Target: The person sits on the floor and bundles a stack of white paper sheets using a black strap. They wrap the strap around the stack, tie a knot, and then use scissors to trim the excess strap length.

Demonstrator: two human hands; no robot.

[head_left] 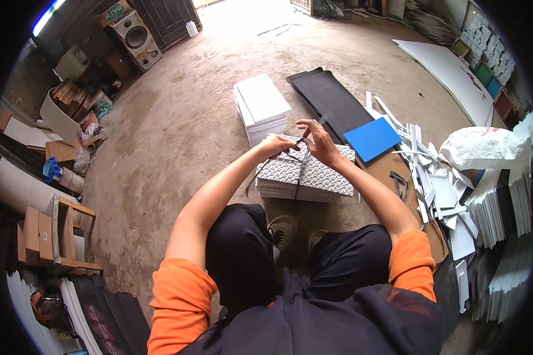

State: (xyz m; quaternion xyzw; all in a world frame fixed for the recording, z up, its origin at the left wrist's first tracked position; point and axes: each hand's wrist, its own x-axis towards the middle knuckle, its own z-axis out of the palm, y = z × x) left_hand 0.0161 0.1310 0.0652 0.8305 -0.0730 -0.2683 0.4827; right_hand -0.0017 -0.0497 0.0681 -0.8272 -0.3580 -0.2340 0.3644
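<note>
A stack of patterned grey-and-white sheets (328,171) sits on the floor in front of my knees, with a dark cord (300,173) running across its top and down its near side. Over the stack's far part, my left hand (276,145) pinches the cord. My right hand (320,144) is close beside it, its thumb and fingers bent around the cord at the crossing. The fingertips are small here, and part of the cord is hidden behind them. A loose end of cord hangs past the stack's left side.
Beyond the bundle stands a stack of white boards (260,103). Black sheets (337,103) and a blue board (372,139) lie to the right, beside white offcuts (441,189) and a white sack (485,148). A wooden stool frame (71,236) and cardboard pieces stand at left.
</note>
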